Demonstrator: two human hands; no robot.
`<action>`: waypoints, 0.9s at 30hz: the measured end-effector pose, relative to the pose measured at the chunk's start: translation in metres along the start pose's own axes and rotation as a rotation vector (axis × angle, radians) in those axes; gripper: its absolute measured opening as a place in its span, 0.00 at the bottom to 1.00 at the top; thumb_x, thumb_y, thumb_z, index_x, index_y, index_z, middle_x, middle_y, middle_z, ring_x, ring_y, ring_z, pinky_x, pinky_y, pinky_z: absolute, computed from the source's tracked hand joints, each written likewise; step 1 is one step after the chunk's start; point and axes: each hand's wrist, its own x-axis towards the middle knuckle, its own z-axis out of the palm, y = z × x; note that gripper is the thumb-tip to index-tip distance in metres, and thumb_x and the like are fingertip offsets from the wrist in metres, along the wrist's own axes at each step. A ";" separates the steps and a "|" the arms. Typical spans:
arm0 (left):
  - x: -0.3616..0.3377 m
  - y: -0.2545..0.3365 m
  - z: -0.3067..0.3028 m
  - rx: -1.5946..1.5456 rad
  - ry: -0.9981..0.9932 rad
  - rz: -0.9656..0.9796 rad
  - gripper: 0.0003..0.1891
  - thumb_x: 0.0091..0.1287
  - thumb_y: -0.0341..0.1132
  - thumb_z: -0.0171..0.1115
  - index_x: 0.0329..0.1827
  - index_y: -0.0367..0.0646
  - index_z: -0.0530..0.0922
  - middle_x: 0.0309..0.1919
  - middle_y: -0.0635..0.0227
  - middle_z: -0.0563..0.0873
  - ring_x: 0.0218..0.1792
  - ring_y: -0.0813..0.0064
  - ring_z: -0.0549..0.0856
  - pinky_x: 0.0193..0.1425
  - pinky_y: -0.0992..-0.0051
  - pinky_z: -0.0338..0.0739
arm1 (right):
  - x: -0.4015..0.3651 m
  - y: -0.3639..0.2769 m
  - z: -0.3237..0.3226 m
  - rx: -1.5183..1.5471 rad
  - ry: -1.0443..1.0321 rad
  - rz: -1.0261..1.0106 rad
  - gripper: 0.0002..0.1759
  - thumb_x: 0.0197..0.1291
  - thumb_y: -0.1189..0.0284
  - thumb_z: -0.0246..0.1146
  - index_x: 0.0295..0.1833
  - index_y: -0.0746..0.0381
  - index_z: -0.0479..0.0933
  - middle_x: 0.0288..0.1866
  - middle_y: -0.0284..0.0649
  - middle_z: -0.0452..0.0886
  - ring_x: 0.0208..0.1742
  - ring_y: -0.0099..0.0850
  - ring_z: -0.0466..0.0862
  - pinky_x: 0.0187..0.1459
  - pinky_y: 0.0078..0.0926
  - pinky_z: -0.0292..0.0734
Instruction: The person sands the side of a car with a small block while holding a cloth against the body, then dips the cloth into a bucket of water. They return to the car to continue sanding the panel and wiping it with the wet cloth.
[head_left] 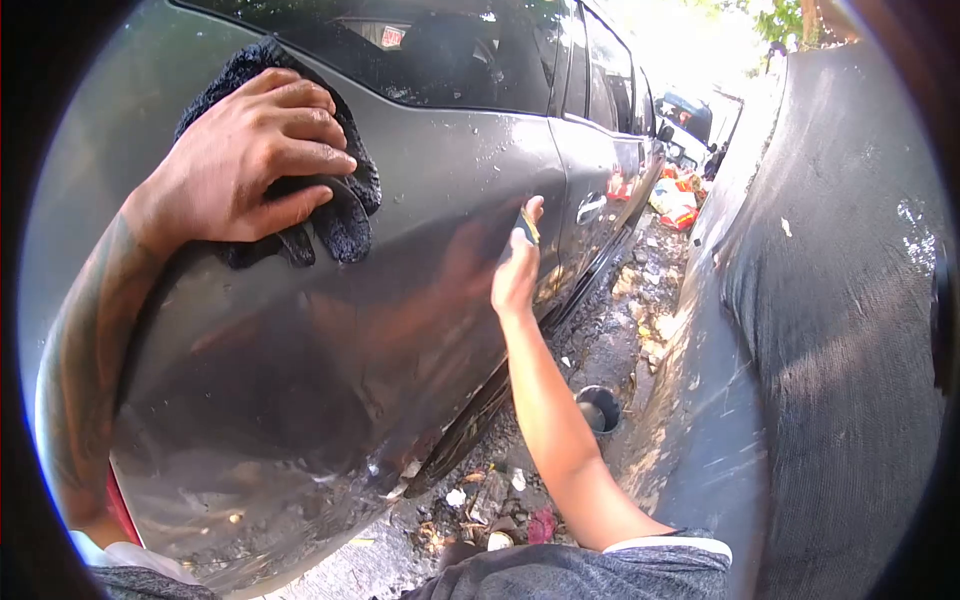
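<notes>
A black fluffy cloth (pixel 350 215) lies bunched against the dark grey car's rear side panel (pixel 430 170). My left hand (pixel 255 150) presses on it below the rear side window, its fingers curled over the fabric. Farther forward, near the door seam, my right hand (pixel 516 265) is closed close to the car's side. A small dark-and-yellow thing (pixel 531 226) shows between its thumb and fingers; its kind cannot be made out. The wet-looking panel reflects my arms and carries small drops.
A narrow, littered strip of ground (pixel 610 300) runs between the car and a dark mesh-covered wall (pixel 840 300) on the right. A dark bucket (pixel 600 408) stands there near my right forearm. Red-and-white bags (pixel 675 200) lie farther ahead, before another vehicle (pixel 686 125).
</notes>
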 end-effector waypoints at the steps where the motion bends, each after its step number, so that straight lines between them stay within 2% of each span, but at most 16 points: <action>1: 0.000 0.001 0.000 0.023 0.005 -0.005 0.16 0.59 0.36 0.71 0.50 0.43 0.89 0.51 0.61 0.89 0.63 0.56 0.82 0.73 0.53 0.71 | -0.002 -0.008 0.003 -0.012 0.034 0.042 0.38 0.81 0.58 0.38 0.85 0.69 0.40 0.89 0.52 0.35 0.89 0.46 0.35 0.85 0.42 0.28; 4: -0.001 -0.001 -0.001 -0.001 0.008 0.008 0.16 0.59 0.36 0.70 0.49 0.43 0.89 0.51 0.61 0.89 0.63 0.57 0.82 0.73 0.54 0.71 | -0.102 -0.047 0.031 0.045 -0.130 -0.065 0.43 0.79 0.51 0.40 0.85 0.69 0.40 0.89 0.52 0.36 0.89 0.48 0.35 0.84 0.46 0.29; 5: 0.000 0.000 -0.003 -0.016 -0.002 0.003 0.16 0.59 0.35 0.70 0.50 0.42 0.89 0.51 0.61 0.89 0.63 0.57 0.82 0.73 0.54 0.72 | -0.112 -0.044 0.025 0.075 -0.183 -0.056 0.44 0.79 0.48 0.39 0.85 0.68 0.39 0.89 0.53 0.36 0.89 0.48 0.34 0.84 0.46 0.29; 6: 0.001 0.001 -0.004 -0.001 -0.004 -0.005 0.16 0.59 0.35 0.70 0.50 0.42 0.89 0.51 0.61 0.89 0.63 0.57 0.82 0.73 0.54 0.72 | -0.113 -0.035 0.018 0.108 -0.236 -0.044 0.46 0.78 0.46 0.39 0.85 0.68 0.39 0.89 0.53 0.36 0.88 0.49 0.34 0.84 0.47 0.29; 7: 0.001 0.001 -0.004 -0.005 -0.005 -0.008 0.16 0.59 0.36 0.70 0.50 0.42 0.89 0.51 0.61 0.89 0.63 0.57 0.82 0.72 0.54 0.72 | -0.089 -0.018 0.010 0.012 -0.211 -0.158 0.44 0.79 0.48 0.39 0.85 0.68 0.40 0.89 0.52 0.38 0.89 0.48 0.35 0.84 0.45 0.29; 8: 0.001 0.001 -0.003 -0.017 -0.009 -0.005 0.16 0.59 0.36 0.70 0.50 0.42 0.89 0.51 0.61 0.89 0.63 0.56 0.82 0.72 0.54 0.72 | -0.072 -0.016 0.011 0.021 -0.205 -0.148 0.44 0.79 0.48 0.39 0.85 0.68 0.40 0.89 0.52 0.38 0.89 0.48 0.35 0.84 0.45 0.29; 11: -0.001 0.000 0.000 0.020 0.003 -0.004 0.16 0.59 0.37 0.70 0.49 0.43 0.89 0.52 0.62 0.89 0.63 0.57 0.82 0.73 0.54 0.71 | -0.031 -0.021 0.006 0.057 -0.060 -0.027 0.38 0.79 0.59 0.39 0.85 0.68 0.41 0.89 0.50 0.36 0.89 0.44 0.33 0.85 0.42 0.27; 13: -0.001 0.001 0.000 0.035 0.003 -0.012 0.16 0.58 0.36 0.71 0.50 0.43 0.89 0.52 0.61 0.89 0.64 0.57 0.82 0.74 0.53 0.71 | -0.060 -0.036 0.017 0.027 -0.054 -0.007 0.40 0.79 0.55 0.38 0.85 0.67 0.39 0.89 0.52 0.35 0.88 0.48 0.32 0.84 0.45 0.27; 16: 0.000 0.000 -0.003 -0.005 -0.018 -0.017 0.17 0.58 0.36 0.71 0.50 0.43 0.89 0.52 0.61 0.89 0.64 0.56 0.82 0.74 0.52 0.70 | -0.128 -0.043 0.028 0.058 -0.204 0.008 0.45 0.79 0.47 0.37 0.86 0.67 0.36 0.89 0.55 0.34 0.88 0.52 0.32 0.84 0.48 0.28; 19: 0.000 -0.001 -0.003 -0.013 -0.027 -0.001 0.17 0.58 0.36 0.70 0.50 0.43 0.89 0.51 0.60 0.89 0.64 0.56 0.82 0.75 0.52 0.69 | -0.061 0.000 0.006 -0.056 -0.123 -0.176 0.41 0.80 0.49 0.37 0.85 0.68 0.42 0.89 0.56 0.35 0.88 0.53 0.35 0.84 0.47 0.29; 21: -0.003 -0.003 0.001 0.016 -0.022 -0.005 0.17 0.59 0.37 0.70 0.51 0.43 0.89 0.52 0.61 0.89 0.65 0.57 0.81 0.76 0.52 0.68 | -0.023 0.016 -0.010 -0.116 -0.069 -0.131 0.39 0.81 0.52 0.37 0.85 0.67 0.44 0.88 0.57 0.34 0.88 0.55 0.34 0.84 0.47 0.29; 22: -0.004 -0.001 0.002 0.047 -0.013 -0.024 0.17 0.60 0.37 0.71 0.51 0.43 0.89 0.52 0.60 0.89 0.66 0.57 0.81 0.77 0.51 0.68 | -0.017 0.012 -0.014 -0.145 -0.031 -0.041 0.38 0.82 0.53 0.38 0.85 0.67 0.44 0.88 0.58 0.34 0.88 0.56 0.33 0.84 0.47 0.29; 23: -0.005 0.000 0.004 0.048 -0.009 -0.028 0.17 0.59 0.37 0.71 0.51 0.43 0.89 0.52 0.61 0.89 0.66 0.57 0.81 0.77 0.51 0.68 | -0.029 0.003 -0.007 -0.298 0.005 0.034 0.38 0.82 0.54 0.38 0.86 0.66 0.42 0.88 0.60 0.31 0.87 0.58 0.30 0.84 0.50 0.28; 24: -0.005 0.000 0.003 0.060 -0.003 -0.030 0.17 0.59 0.37 0.71 0.51 0.43 0.89 0.52 0.61 0.89 0.66 0.57 0.81 0.77 0.52 0.68 | -0.050 -0.007 0.005 -0.321 0.005 0.077 0.38 0.82 0.54 0.36 0.86 0.64 0.38 0.88 0.60 0.29 0.87 0.58 0.28 0.84 0.53 0.27; 27: -0.004 -0.002 -0.001 0.016 -0.013 -0.006 0.16 0.59 0.36 0.71 0.50 0.43 0.89 0.52 0.61 0.89 0.66 0.57 0.81 0.76 0.52 0.68 | -0.142 -0.038 0.024 -0.244 -0.136 0.043 0.40 0.82 0.50 0.33 0.87 0.62 0.34 0.87 0.60 0.27 0.87 0.57 0.28 0.83 0.53 0.26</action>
